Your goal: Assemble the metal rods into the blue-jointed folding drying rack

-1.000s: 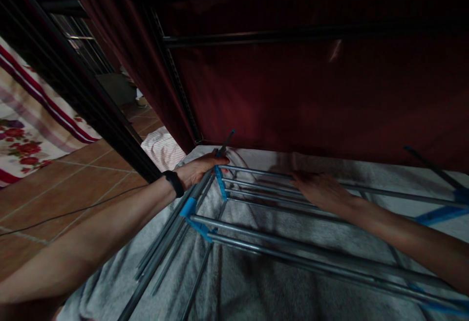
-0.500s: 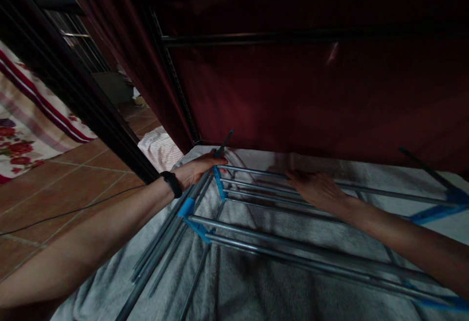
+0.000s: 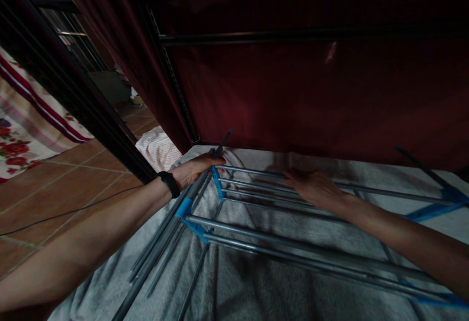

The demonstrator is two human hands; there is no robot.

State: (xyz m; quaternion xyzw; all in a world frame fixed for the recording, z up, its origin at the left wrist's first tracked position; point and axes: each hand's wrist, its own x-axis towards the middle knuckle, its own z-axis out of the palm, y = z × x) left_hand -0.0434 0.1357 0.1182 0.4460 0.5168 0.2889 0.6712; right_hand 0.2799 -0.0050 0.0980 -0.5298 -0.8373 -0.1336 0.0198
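A rack of grey metal tubes [image 3: 264, 235] with blue plastic joints [image 3: 184, 207] lies across a grey fleecy blanket. My left hand [image 3: 200, 165] is closed round the far left corner of the rack, by a blue end piece and a short tube that sticks up. Its palm side and some fingers are hidden. Further right, my right hand [image 3: 313, 185] grips the far long tube with its fingers curled over it. Several loose-looking tubes [image 3: 156, 245] lie side by side beneath the left forearm, pointing toward me.
A dark red curtain [image 3: 293, 101] hangs behind the blanket [image 3: 242, 282], crossed by a black bar [image 3: 256, 37]. A black post [image 3: 98, 111] slants at the left. Beyond it are a tiled floor [image 3: 91, 164], a thin cable, a striped cloth [image 3: 161, 147] and a flowered cloth [image 3: 29, 116].
The view has shifted very slightly, so everything sits a few pixels further left. Both hands keep their hold on the rack in the same places.
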